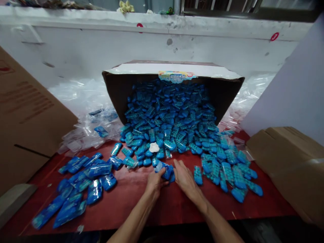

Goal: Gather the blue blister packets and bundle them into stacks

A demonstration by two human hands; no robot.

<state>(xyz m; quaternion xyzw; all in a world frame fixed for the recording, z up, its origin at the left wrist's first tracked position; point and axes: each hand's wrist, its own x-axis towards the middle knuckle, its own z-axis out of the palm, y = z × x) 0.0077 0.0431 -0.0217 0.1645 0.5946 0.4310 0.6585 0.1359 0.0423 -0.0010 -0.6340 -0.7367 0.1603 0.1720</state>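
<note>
At lower center, your left hand [155, 181] pinches a glossy blue packet [167, 171], soft and crinkled, while your right hand [184, 177] touches its right edge, fingers close together. Beneath lies the smooth red surface [121, 206], with shiny blue pouches [95, 190] heaped at lower left. Beyond, small rounded blue packs [172, 114] spill from an open cardboard box [229, 101] at center.

Blue shiny packet [167, 171], slightly tilted, held between both hands [155, 180] above red table [121, 206]
</note>
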